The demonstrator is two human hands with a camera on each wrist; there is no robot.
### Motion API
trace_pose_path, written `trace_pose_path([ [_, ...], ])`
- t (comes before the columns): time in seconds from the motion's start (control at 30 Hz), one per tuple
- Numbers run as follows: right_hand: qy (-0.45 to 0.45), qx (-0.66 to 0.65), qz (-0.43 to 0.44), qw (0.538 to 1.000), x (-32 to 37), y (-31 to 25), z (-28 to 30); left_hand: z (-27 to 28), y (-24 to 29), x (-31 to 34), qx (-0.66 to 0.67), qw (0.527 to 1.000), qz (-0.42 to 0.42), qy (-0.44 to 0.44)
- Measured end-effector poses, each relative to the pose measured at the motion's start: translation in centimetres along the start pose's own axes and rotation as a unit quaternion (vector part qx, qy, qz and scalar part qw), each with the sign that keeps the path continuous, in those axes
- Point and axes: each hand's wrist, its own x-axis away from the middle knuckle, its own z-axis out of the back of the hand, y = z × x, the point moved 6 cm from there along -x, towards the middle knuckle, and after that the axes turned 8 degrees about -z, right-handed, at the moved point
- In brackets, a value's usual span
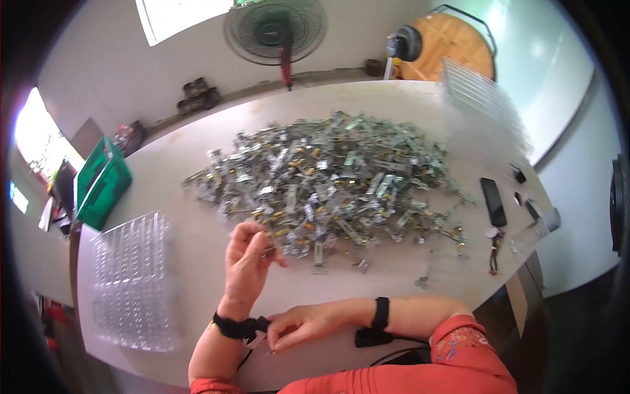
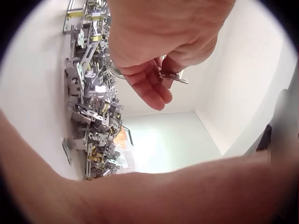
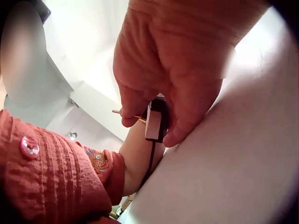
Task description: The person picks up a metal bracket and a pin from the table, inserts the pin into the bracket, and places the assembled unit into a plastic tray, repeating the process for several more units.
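Observation:
My left hand (image 1: 244, 272) is raised at the near edge of a big heap of small metal brackets (image 1: 328, 177). Between its thumb and fingers it pinches a small flat metal bracket (image 2: 177, 78), mostly covered by the fingertips. My right hand (image 1: 298, 326) is low over the near side of the table, close by the left wrist with its black strap and small camera (image 3: 155, 122). A thin reddish rod (image 3: 117, 111) sticks out from the right fingertips, which pinch it; its other end is hidden.
Clear plastic trays (image 1: 134, 282) lie at the left, beside a green crate (image 1: 105, 184). More clear trays (image 1: 485, 111) stand at the far right. A phone (image 1: 493, 201) and a corded trinket (image 1: 495, 249) lie on the right. A fan (image 1: 275, 33) stands behind the table.

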Motion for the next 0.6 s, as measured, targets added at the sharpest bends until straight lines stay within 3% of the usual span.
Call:
trace_pose_path([
  [0.07, 0.013, 0.006, 0.006, 1.000, -0.4, 0.1, 0.1, -0.5, -0.2, 0.0, 0.029, 0.999, 0.012, -0.019],
  [0.13, -0.052, -0.045, -0.016, 0.997, -0.5, 0.2, -0.6, -1.1, 0.0, 0.0, 0.049, 0.998, 0.018, -0.029],
  [0.23, -0.057, -0.068, 0.001, 0.996, -0.2, -0.4, -0.7, -2.1, 0.6, 0.0, 0.018, 0.998, 0.016, -0.055],
  [0.47, -0.106, -0.138, -0.014, 0.985, 0.4, -0.4, -1.2, 0.9, -1.3, 0.4, 0.079, 0.995, 0.050, -0.025],
  [0.6, -0.096, -0.120, -0.059, 0.986, 0.3, 0.3, -1.0, 1.2, -1.9, 0.8, 0.108, 0.989, 0.077, -0.059],
])
